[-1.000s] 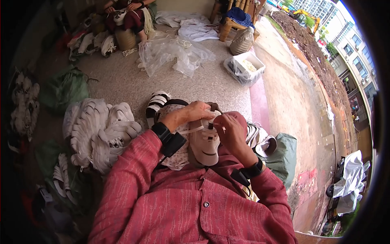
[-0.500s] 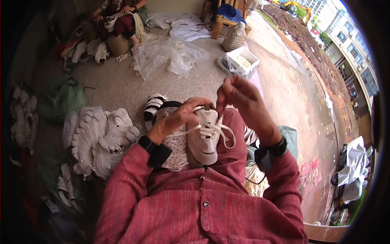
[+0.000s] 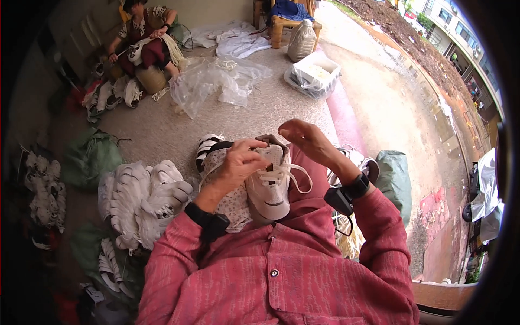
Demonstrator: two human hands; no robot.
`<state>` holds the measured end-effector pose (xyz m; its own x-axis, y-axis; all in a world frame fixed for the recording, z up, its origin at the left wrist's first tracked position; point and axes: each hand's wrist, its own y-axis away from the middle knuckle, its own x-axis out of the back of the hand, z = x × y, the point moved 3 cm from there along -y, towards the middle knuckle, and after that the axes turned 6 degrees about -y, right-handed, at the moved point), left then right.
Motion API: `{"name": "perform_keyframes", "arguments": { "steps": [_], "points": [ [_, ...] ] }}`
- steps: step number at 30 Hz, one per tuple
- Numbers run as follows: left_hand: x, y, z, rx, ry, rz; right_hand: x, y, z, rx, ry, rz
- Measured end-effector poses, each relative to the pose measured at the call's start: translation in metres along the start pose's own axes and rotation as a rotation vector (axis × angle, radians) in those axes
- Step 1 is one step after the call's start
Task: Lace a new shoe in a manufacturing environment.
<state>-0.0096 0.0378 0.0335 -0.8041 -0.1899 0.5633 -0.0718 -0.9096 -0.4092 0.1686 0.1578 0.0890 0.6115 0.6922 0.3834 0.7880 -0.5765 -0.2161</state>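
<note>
Left of centre sits a shoe pile [image 3: 132, 203]. Mid-frame, the left hand [image 3: 238, 165] lies against the near-white shoe [image 3: 268, 197] on the lap [image 3: 309, 208]; I can't tell whether its grip is firm. The lace [image 3: 276, 175] loops out to the shoe's right. Up from there, the right hand [image 3: 311, 142] hovers half-curled, its grip loose, nothing visible in it. With that side unsupported, a careless nudge could tip the shoe, and the slack loop might catch a finger.
</note>
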Motion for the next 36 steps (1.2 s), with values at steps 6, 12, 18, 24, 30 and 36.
{"name": "perform_keyframes", "arguments": {
  "steps": [6,12,18,24,30,36],
  "points": [
    [0.134,0.050,-0.044,0.353,0.739,0.668,-0.016,0.001,0.065,-0.176,-0.128,-0.126],
    [0.191,0.114,-0.066,0.634,0.676,0.690,-0.030,-0.006,0.073,-0.157,-0.041,-0.118],
    [0.100,0.103,-0.048,0.771,0.068,0.189,-0.023,-0.007,0.063,-0.193,-0.049,-0.283],
    [0.010,0.043,0.009,0.036,-0.393,-0.060,-0.024,-0.003,0.061,-0.124,-0.252,-0.302],
    [0.019,0.048,0.040,0.567,0.547,-0.192,-0.025,0.010,0.074,-0.320,-0.717,-0.272],
    [0.152,0.108,0.088,0.319,0.883,0.343,-0.029,0.006,0.074,-0.328,-0.389,-0.233]
  ]
}}
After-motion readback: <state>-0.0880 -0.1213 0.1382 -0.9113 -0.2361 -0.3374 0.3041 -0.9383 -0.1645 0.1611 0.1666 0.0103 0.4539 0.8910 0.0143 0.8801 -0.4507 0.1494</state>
